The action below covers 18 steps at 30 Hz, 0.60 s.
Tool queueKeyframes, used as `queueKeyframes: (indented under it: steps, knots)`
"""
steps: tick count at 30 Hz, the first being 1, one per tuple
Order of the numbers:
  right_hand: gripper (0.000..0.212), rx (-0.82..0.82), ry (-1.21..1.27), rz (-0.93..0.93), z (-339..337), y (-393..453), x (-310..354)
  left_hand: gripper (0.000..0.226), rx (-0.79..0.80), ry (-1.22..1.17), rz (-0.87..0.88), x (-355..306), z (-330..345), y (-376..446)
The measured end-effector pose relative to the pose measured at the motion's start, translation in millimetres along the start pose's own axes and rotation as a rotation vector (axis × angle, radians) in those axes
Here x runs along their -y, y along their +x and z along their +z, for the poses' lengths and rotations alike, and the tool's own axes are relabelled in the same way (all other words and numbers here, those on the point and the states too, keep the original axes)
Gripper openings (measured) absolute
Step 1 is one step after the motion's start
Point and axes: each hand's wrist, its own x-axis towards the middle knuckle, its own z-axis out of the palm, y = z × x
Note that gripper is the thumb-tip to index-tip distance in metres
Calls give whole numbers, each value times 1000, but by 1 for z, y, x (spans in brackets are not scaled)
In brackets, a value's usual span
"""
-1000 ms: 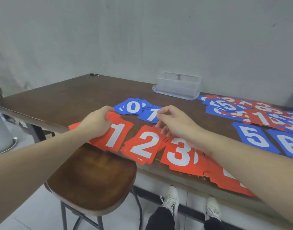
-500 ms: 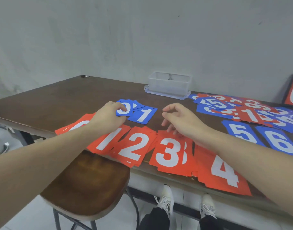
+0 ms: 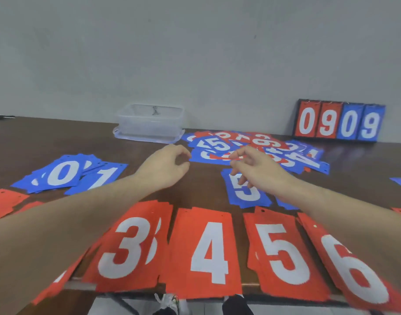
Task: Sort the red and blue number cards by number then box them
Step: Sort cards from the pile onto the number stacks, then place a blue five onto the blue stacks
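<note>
Neither of your hands had a card in it at this moment: your left hand (image 3: 165, 165) hung above the table (image 3: 58, 137) with its fingers loosely curled around nothing, and your right hand (image 3: 257, 169) did the same, thumb and forefinger close together but, as far as the blurred view allowed, pinching nothing. What mattered for the coming move was the unsorted heap (image 3: 256, 146) of mixed red and blue cards, which lay just beyond both hands and a little to the right, so your right hand was the nearer one; its fingertips were already at the heap's near edge, while your left stopped just short of the heap's left corner. The heap's long axis ran across you, left to right, so a reach straight ahead from the right hand would probably have met it broadside. Directly beneath your right hand lay a blue 5 card (image 3: 246, 189), its long side pointing away from you. Behind your wrists, toward your body, the red piles sat in a row along the near table edge: the red 3 (image 3: 131, 246), red 4 (image 3: 206, 253), red 5 (image 3: 283, 253) and red 6 (image 3: 354, 269). Off to the left of your left hand were the blue 0 pile (image 3: 60, 173) and the blue 1 card (image 3: 101, 177). The clear box (image 3: 149, 122) stood beyond your left hand, just left of the heap, with no cards visible in it.
</note>
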Motion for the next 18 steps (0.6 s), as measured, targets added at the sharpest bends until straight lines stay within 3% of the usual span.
queueKeyframes:
  steps: [10, 18]
  knots:
    - [12, -169, -159, 120, -102, 40, -88, 23, 57, -8, 103, -64, 91, 100]
    - [15, -202, -445, 74, -120, 101, -133, 52, 25, 129, 28, -34, 122, 166]
